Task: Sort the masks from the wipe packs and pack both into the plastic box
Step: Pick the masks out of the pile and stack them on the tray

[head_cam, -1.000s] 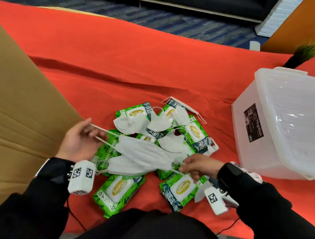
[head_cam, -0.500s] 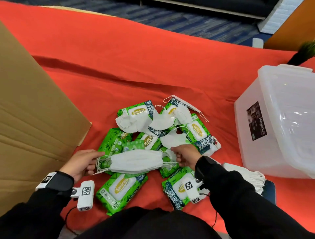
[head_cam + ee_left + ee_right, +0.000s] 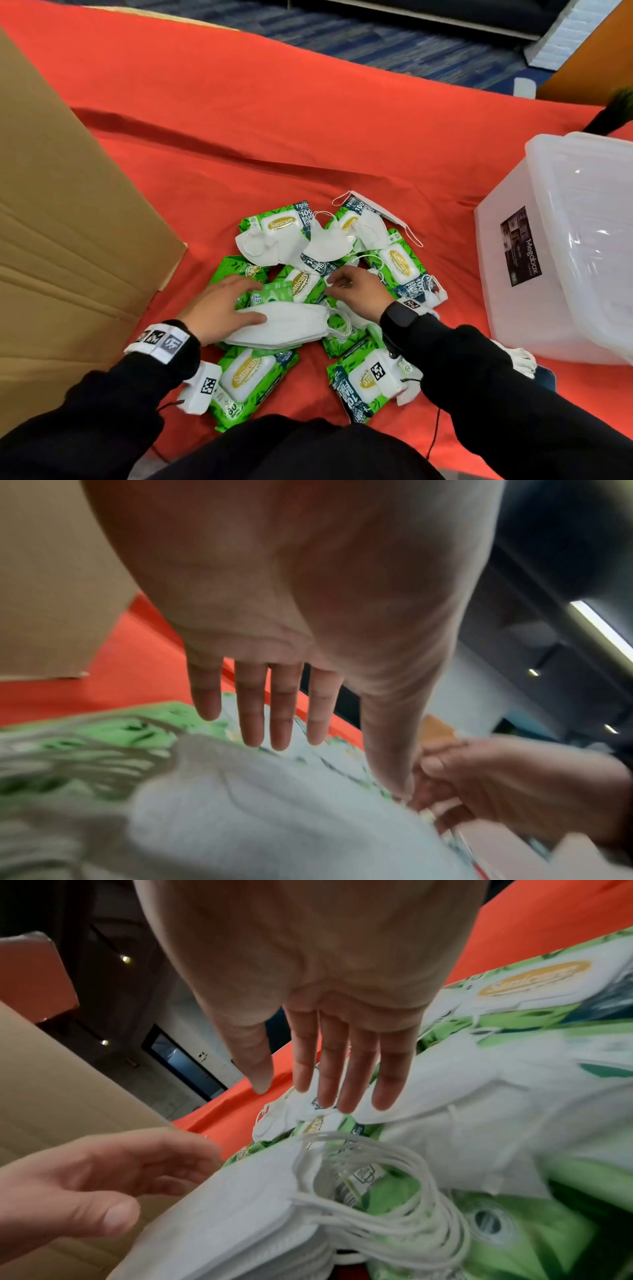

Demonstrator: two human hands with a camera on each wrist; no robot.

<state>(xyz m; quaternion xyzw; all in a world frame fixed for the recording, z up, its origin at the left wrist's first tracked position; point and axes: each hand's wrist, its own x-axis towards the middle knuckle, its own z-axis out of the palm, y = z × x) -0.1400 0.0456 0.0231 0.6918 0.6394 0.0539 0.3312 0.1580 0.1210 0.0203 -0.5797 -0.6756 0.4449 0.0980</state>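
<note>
While my left hand (image 3: 219,310) lies flat, fingers straight and slightly spread, on the left end of a stack of folded white face masks (image 3: 281,325), my right hand (image 3: 356,287) hovers over the middle of the pile with its fingers extended and nothing held that I can see. From the right wrist view those fingers (image 3: 342,1069) reach straight out, tips just above a loose white mask (image 3: 496,1096); whether they touch it I cannot tell. The stack's ear loops (image 3: 377,1191) bunch together at its right end. The left wrist view is blurred, so the stack beneath my palm shows only as a pale smear (image 3: 274,818).

Around and under the stack lie green plastic wipe packs with white lids and gold oval labels (image 3: 250,373), several half covered by loose masks (image 3: 274,246) at the far side of the pile. My right sleeve and wrist camera hide part of the nearest right-hand pack (image 3: 359,387). Everything rests on an orange-red cloth (image 3: 308,130). A translucent plastic box with a dark label (image 3: 520,253) stands well apart to the right, cut off by the frame edge. A brown cardboard sheet (image 3: 68,222) lies to the left, also cut off.
</note>
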